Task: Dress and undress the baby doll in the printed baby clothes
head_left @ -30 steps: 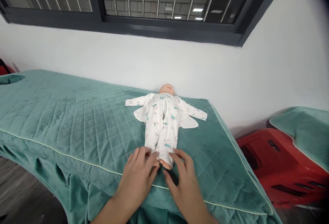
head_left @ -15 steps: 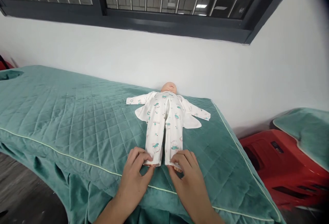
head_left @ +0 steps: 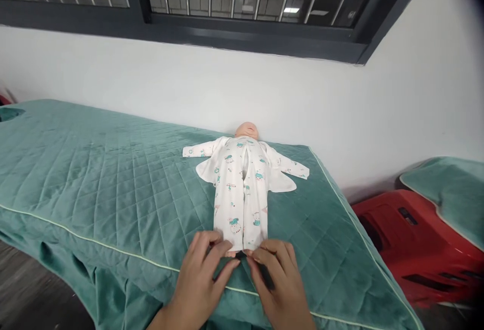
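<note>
A baby doll lies on its back on the green quilted cover, head toward the wall and feet toward me. White printed trousers cover its legs, with a slit down the middle. A matching white top spreads out at both sides, sleeves stretched outward. My left hand has its fingers curled at the left trouser cuff, thumb below. At the right cuff, my right hand pinches the hem between thumb and fingertips. A bit of the doll's foot shows below the left cuff; the rest is hidden.
The green quilted cover drapes over the bed's near edge. Behind it rises a white wall with a dark-framed barred window. Red plastic stools stand to the right, partly under another green cloth.
The two trouser legs have come together, closing the gap between them. Both hands have moved slightly toward me, and their fingertips are closer to each other. The camera view has shifted slightly.
</note>
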### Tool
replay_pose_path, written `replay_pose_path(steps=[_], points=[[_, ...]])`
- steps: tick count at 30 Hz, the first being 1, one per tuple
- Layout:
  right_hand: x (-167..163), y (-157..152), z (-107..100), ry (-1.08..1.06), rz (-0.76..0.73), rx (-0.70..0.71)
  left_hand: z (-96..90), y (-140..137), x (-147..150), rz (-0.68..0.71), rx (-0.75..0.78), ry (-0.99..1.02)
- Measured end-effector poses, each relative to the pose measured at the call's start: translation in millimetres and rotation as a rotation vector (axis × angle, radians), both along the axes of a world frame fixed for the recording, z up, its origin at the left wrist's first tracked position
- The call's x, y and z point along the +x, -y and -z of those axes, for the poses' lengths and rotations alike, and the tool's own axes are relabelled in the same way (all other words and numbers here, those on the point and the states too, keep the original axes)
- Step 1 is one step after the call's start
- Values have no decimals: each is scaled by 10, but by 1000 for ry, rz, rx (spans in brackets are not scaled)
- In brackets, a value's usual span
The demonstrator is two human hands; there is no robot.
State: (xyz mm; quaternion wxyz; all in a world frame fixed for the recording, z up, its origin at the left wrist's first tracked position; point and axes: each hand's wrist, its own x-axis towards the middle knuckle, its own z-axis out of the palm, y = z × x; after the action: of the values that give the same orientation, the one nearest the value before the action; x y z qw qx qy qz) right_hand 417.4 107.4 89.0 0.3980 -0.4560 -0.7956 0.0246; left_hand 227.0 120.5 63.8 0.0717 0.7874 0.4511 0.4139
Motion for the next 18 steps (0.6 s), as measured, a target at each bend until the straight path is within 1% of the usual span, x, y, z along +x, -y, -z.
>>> replay_pose_path(steps=[2, 4, 6, 7, 9, 11, 13, 15, 18], points=[[99, -59, -31, -11, -20, 4, 19, -80, -123, 18, -28, 40], [220, -227, -48, -21, 16, -10, 34, -280, -240, -10, -55, 43], [344, -508, -44, 12, 92, -21, 39, -600, -312, -94, -60, -8], [400, -677, -35, 62, 126, -19, 37, -787, -326, -141, -61, -72], [489, -1019, -11, 180, 169, -6, 27, -1161, -318, -150, -52, -197], [540, -1296, 14, 304, 208, -20, 10, -1468, -289, -91, -42, -309], [563, -1460, 37, 388, 231, -57, -6, -1665, -265, -10, -26, -410], [574, -1516, 60, 416, 228, -81, -11, -1759, -257, 74, 5, -476], [589, -1498, 90, 409, 198, -53, -6, -1803, -264, 212, 58, -478]])
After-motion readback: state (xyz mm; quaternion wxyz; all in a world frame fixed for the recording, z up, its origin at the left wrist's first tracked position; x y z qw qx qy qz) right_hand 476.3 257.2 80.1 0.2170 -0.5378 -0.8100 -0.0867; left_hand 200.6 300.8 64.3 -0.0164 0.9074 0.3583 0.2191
